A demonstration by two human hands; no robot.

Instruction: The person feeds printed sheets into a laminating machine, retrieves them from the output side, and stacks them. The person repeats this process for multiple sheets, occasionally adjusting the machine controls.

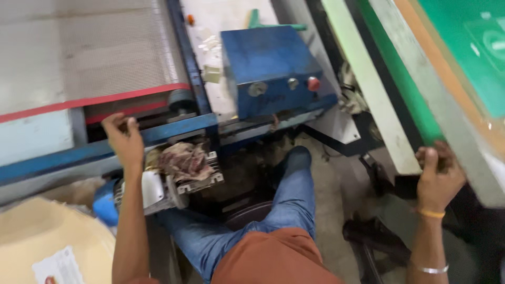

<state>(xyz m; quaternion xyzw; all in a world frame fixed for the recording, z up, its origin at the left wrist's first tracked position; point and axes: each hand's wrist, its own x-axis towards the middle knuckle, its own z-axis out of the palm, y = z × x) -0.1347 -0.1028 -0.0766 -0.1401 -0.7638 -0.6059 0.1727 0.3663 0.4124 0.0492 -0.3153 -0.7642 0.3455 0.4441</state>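
Here, my left hand [123, 139] at 9 o'clock, fingers curled loosely over blue conveyor rail [173, 131], nothing clasped, steadying me. My right hand [436, 176] at 3 o'clock, closed around lower corner of green screen frame [421, 113], bracing its tilt. Motor [173, 181] under rail, rag-covered.

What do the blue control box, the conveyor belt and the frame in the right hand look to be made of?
Blue control box: painted sheet metal by its look, with folded edges and a scuffed, dull finish. Conveyor belt: seemingly woven mesh, pale with a visible grid texture and a red edge strip. Frame gripped by the right hand: rigid, perhaps wood or metal, holding a green screen; unclear.
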